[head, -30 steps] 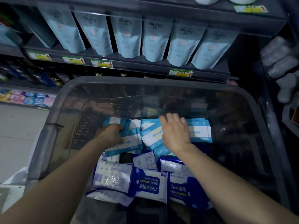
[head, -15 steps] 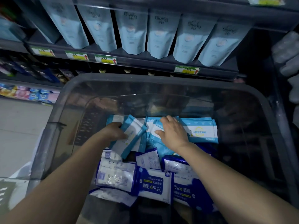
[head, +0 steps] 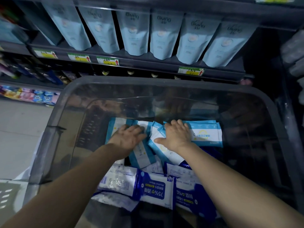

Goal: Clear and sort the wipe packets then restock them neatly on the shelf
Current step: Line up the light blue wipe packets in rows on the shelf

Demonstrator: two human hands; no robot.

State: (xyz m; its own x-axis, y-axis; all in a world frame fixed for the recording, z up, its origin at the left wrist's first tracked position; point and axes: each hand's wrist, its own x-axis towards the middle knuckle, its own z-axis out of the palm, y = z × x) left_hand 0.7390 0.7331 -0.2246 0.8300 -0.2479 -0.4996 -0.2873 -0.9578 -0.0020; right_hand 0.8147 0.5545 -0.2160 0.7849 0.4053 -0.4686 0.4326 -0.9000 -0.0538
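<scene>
Inside a clear plastic bin (head: 148, 83), several light blue-and-white wipe packets (head: 205, 135) lie at the far end. Dark blue 75% alcohol wipe packets (head: 156, 191) lie in the near part. My left hand (head: 128, 139) lies flat, fingers spread, on the left light blue packets (head: 143, 155). My right hand (head: 177, 135) presses with straight fingers on the middle packets (head: 156, 137), beside a neat stack at the right. Neither hand curls round a packet.
Beyond the bin stands a dark shelf (head: 148, 63) with a row of pale blue pouches (head: 164, 33) and price tags (head: 190, 70). Small bottles (head: 130, 72) sit on the level beneath. Grey floor (head: 19, 137) lies to the left.
My left hand opened from gripping a packet to lying flat on the pile. My right hand stayed on the middle packets. The loose light blue packets shifted and tilted.
</scene>
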